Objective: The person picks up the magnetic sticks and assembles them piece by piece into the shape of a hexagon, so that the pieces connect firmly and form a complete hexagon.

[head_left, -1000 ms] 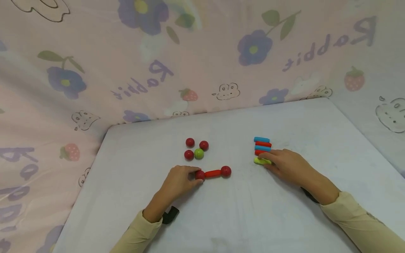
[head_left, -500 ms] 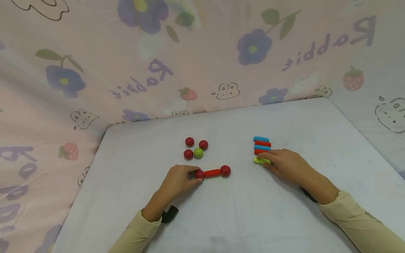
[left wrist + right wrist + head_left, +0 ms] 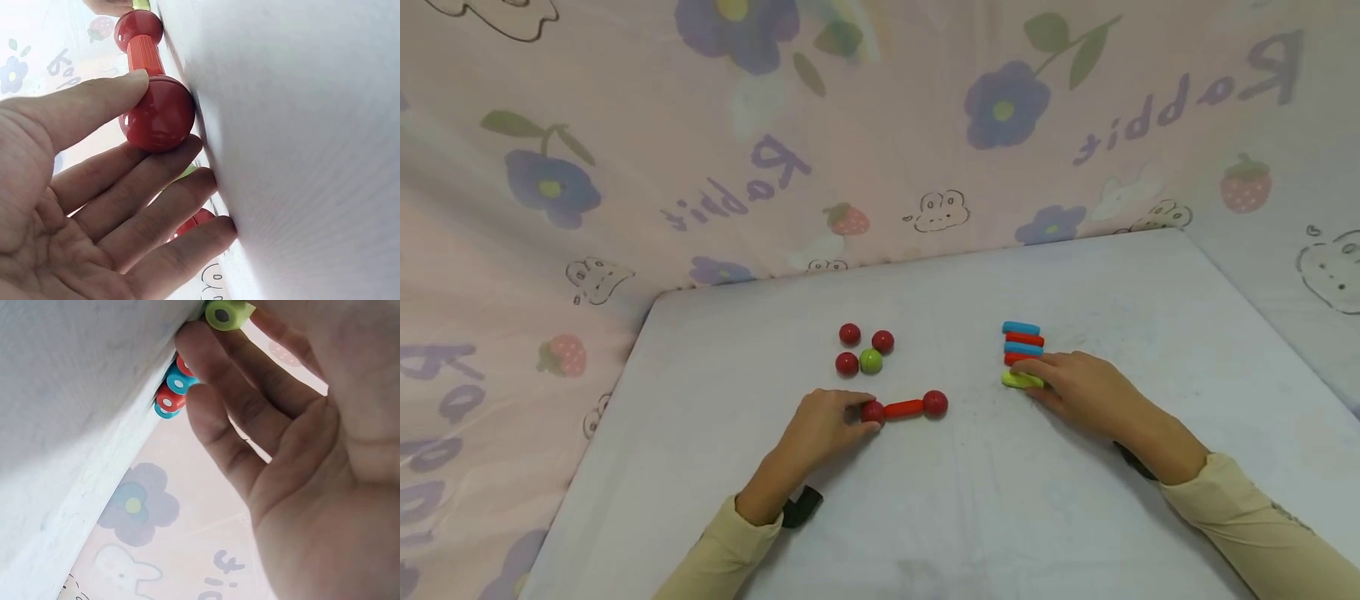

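A red rod joins two red balls into a dumbbell shape lying on the white table. My left hand pinches the near-left red ball between thumb and fingers; the far red ball stays free of it. Over on the right, my right hand holds a yellow-green rod between thumb and fingers, low at the table. In the right wrist view that rod's hollow end shows at the top, its other part hidden behind the hand.
Several blue and red rods lie side by side just beyond my right hand. Behind the dumbbell piece sit several loose balls, three red and one green. A patterned cloth rises at the table's back and sides.
Both hands and the pieces stay almost where they were. Only the head view shifts slightly.
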Demonstrator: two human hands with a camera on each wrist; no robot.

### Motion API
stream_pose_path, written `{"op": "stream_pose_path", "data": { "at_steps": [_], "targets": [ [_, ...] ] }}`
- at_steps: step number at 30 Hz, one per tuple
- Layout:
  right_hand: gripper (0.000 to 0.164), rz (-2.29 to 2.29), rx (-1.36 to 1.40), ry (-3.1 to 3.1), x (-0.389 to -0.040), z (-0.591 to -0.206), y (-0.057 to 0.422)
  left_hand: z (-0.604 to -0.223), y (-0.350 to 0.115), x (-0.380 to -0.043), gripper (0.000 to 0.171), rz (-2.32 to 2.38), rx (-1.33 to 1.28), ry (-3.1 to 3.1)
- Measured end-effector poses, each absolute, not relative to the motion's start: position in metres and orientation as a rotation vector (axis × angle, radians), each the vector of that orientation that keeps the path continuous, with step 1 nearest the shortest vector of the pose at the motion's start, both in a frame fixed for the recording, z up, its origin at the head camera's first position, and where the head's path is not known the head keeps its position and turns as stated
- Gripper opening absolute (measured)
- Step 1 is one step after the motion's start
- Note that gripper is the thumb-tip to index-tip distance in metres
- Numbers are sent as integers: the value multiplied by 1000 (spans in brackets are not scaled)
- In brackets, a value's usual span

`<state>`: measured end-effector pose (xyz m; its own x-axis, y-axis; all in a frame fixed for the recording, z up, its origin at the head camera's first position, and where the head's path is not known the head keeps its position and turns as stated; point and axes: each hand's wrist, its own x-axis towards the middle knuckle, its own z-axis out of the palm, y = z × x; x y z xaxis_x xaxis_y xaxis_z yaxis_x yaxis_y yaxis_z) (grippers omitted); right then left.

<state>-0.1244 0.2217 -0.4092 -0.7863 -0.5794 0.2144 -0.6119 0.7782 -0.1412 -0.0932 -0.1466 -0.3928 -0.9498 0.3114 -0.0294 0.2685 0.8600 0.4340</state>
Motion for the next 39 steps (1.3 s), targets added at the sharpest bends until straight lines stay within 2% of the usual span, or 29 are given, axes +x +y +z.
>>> {"op": "stream_pose_path", "data": {
  "at_steps": [17,39],
  "targets": [
    [38,323,976,-2758,-122,-419,222,-400,-148,-90,35,666,455,2931],
    [35,369,973,-2756,-124,-413,222,-391,-145,-92,35,688,460,2936]
  ]
}}
